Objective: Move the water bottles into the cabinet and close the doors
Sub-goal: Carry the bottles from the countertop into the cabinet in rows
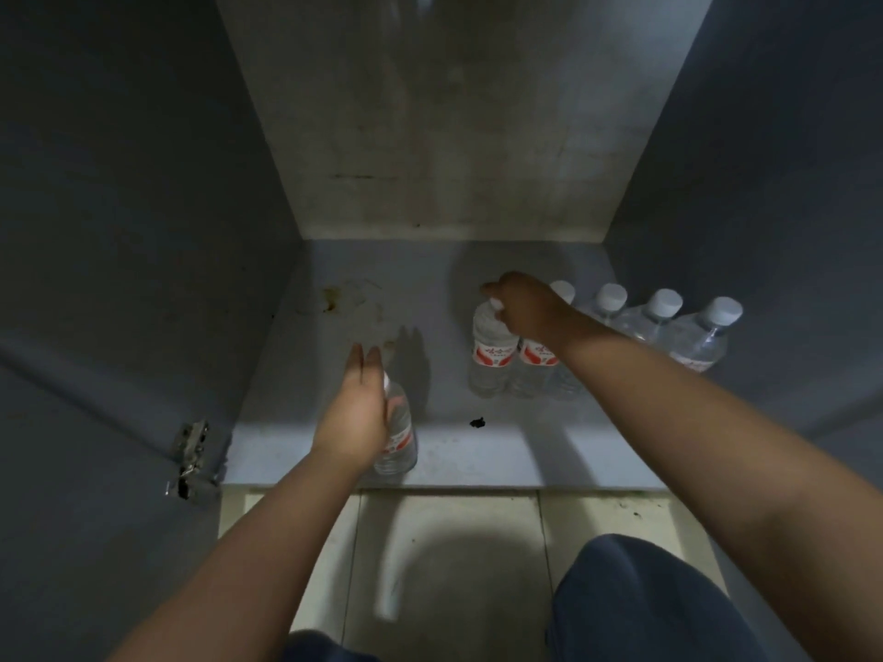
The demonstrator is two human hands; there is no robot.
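1. Water bottles (662, 322) stand upright in a row on the cabinet floor (334, 375), toward the right wall.
2. Your right hand (518, 305) curls over the cap of the leftmost bottle (492, 351) in that row.
3. Your left hand (356, 408) has straight fingers, resting against a lone bottle (399, 441) upright near the front edge.
4. Both doors stand open; a hinge (191, 458) shows at left.
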